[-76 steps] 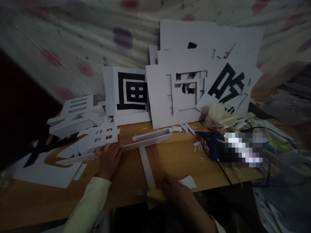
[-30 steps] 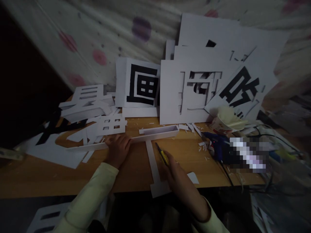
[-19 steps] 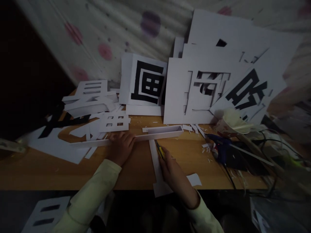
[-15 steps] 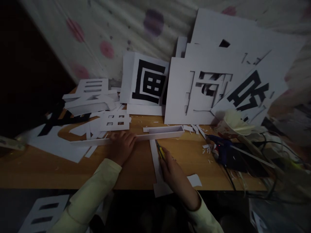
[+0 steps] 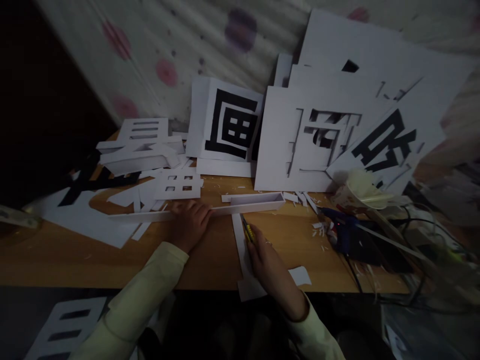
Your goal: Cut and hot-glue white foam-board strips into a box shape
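A long white strip (image 5: 150, 217) runs across the wooden table and joins a narrow white box shape (image 5: 258, 204) at its right end. My left hand (image 5: 190, 223) is closed over the middle of the strip, fingers bent on its far side. My right hand (image 5: 262, 257) grips a yellow and black cutter knife (image 5: 249, 233), its tip close to the near side of the box shape. Beneath my right hand lies another white strip (image 5: 240, 240), widening at the table's front edge. A small white scrap (image 5: 300, 275) is right of my right wrist.
White boards with cut-outs (image 5: 277, 145) and a sheet with a black character (image 5: 232, 125) lean at the back. Cut white pieces (image 5: 180, 184) cover the left side. A blue glue gun (image 5: 343, 227), a paper cup (image 5: 356, 195) and cables are on the right.
The view has shifted slightly. Both hands keep nearly the same places on the strip and the knife; otherwise nothing has clearly moved.
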A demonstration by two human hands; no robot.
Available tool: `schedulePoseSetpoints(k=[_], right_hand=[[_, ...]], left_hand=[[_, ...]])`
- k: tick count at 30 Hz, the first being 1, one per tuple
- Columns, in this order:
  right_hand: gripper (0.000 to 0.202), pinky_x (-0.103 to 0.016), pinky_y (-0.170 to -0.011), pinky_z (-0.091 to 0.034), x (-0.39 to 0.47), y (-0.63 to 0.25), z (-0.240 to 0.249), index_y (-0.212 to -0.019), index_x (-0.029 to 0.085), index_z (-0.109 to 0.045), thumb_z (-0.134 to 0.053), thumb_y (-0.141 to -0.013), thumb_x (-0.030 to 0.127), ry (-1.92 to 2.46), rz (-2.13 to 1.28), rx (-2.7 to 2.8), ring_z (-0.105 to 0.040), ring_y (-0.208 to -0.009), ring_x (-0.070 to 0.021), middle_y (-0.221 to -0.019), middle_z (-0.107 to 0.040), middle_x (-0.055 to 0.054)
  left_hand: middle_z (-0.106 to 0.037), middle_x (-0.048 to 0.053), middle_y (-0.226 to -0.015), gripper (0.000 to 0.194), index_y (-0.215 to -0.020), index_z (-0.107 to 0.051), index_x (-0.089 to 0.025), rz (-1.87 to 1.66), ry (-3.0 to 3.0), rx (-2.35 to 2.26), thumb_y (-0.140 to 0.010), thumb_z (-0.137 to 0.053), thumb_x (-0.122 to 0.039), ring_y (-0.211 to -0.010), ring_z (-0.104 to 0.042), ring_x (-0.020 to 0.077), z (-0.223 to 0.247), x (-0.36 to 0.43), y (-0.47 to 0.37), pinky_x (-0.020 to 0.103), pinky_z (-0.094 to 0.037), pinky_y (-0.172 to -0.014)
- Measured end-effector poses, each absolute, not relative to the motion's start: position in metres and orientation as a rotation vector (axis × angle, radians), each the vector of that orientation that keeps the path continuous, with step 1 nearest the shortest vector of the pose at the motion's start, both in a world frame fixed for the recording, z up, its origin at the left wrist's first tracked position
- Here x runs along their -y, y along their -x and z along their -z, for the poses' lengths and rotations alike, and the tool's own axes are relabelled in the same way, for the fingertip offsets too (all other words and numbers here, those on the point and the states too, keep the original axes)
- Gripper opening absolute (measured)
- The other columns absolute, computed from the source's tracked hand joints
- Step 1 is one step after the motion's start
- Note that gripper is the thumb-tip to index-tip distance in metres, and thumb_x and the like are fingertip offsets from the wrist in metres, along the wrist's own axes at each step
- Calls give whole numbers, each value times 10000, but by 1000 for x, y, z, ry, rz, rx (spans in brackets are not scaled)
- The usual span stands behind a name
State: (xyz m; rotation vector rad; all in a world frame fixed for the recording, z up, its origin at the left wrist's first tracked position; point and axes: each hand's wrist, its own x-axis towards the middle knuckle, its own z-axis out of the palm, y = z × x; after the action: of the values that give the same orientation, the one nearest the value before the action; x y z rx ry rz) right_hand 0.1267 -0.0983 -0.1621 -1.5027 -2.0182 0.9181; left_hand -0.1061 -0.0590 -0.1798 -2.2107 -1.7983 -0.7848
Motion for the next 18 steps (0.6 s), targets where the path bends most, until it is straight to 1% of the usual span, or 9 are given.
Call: schedulePoseSetpoints(k=[5, 10, 12, 15, 18], right_hand=[[503, -474, -1005, -463, 100, -125, 161, -1442, 140, -363, -322, -954, 255, 1534, -878, 2031, -581, -1204, -262, -1299, -606, -188], [512, -475, -1011, -456, 100, -124, 158, -1429, 86, -364, -299, -960, 280, 1546, -865, 2051, -573, -1207, -277, -1313, -590, -215], [506, -474, -1006, -459, 98, -124, 160, -1424, 100, -374, -305, -959, 285, 1541, -866, 2051, -576, -1202, -282, -1309, -596, -206], [491, -482, -966, -482, 96, -125, 154, -1410, 123, -403, -312, -950, 268, 1544, -894, 2048, -609, -1140, -294, -1243, -634, -196], [483, -468, -895, -513, 101, -130, 118, -1416, 173, -400, -353, -947, 273, 1458, -795, 2011, -622, -1077, -293, -1188, -640, -170]], left_hand=[[-739, 59, -901, 286, -915, -683, -200, 794, 2218, 1739, -990, -434, -321, -844, -585, 249, 181, 58, 107, 428, -333, -797], [-740, 49, -892, 276, -887, -680, -204, 824, 2199, 1720, -990, -446, -308, -823, -587, 238, 181, 58, 106, 438, -308, -800], [-739, 49, -904, 283, -890, -676, -205, 828, 2215, 1734, -994, -435, -311, -834, -582, 240, 183, 58, 107, 432, -314, -799], [-733, 50, -884, 283, -892, -669, -206, 816, 2242, 1747, -994, -426, -310, -837, -572, 243, 184, 58, 108, 424, -319, -796], [-721, 45, -836, 269, -853, -655, -215, 789, 2217, 1758, -987, -439, -302, -832, -573, 249, 182, 58, 108, 439, -297, -802]])
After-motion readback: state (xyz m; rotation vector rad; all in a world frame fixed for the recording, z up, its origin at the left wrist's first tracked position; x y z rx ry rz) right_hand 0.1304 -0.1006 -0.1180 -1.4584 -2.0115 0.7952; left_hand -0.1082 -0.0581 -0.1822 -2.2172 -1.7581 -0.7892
